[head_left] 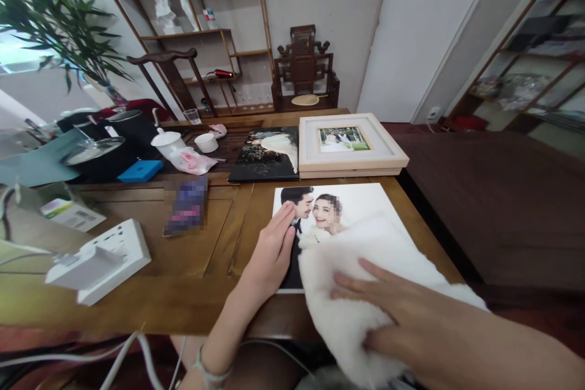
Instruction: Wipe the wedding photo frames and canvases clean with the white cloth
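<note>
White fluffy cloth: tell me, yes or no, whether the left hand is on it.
No, the right hand is on the white fluffy cloth, while the left hand rests on the white-edged rectangular photo panel.

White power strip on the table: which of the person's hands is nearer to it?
The left. The left hand lies on the large photo print, to the right of the white power strip; the right hand is farther right, on the white cloth.

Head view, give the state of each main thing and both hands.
Portrait, flat, face up, partly covered
Cloth, rumpled, on the portrait
Left hand, fingers straight, on the portrait
Right hand, on the cloth
Dark photo, flat, face up
Frame, flat, picture up
Power strip, adapter plugged in
</note>
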Demonstrator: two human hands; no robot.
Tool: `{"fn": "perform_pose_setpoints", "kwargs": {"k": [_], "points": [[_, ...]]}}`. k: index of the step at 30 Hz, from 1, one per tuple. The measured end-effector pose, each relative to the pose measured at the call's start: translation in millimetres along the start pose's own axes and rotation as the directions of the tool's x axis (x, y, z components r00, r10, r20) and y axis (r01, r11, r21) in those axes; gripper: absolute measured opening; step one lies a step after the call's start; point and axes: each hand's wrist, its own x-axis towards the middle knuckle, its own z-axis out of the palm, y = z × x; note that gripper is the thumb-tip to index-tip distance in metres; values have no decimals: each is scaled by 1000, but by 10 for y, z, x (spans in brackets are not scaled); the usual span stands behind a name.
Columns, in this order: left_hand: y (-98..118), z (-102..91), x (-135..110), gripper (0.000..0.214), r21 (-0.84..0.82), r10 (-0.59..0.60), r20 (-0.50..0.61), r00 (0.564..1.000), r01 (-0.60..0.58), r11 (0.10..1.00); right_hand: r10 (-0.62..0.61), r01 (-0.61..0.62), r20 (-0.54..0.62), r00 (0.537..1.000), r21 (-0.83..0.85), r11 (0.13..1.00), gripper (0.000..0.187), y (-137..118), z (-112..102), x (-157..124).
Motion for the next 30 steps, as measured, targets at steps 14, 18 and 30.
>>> {"fn": "perform_pose_setpoints", "kwargs": {"k": [14, 18, 30], "points": [[4, 18, -8, 42, -37, -52, -10, 999, 52, 998, 277, -290, -313, 908, 5, 957, 26, 983, -225, 407], [24, 4, -13, 43, -53, -58, -2, 998, 58, 997, 217, -241, -294, 931, -50, 969, 33, 903, -128, 594], [30, -21, -7, 47, -86, -68, -14, 998, 66, 994, -157, 158, -15, 987, 121, 980, 40, 206, 29, 298]]}}
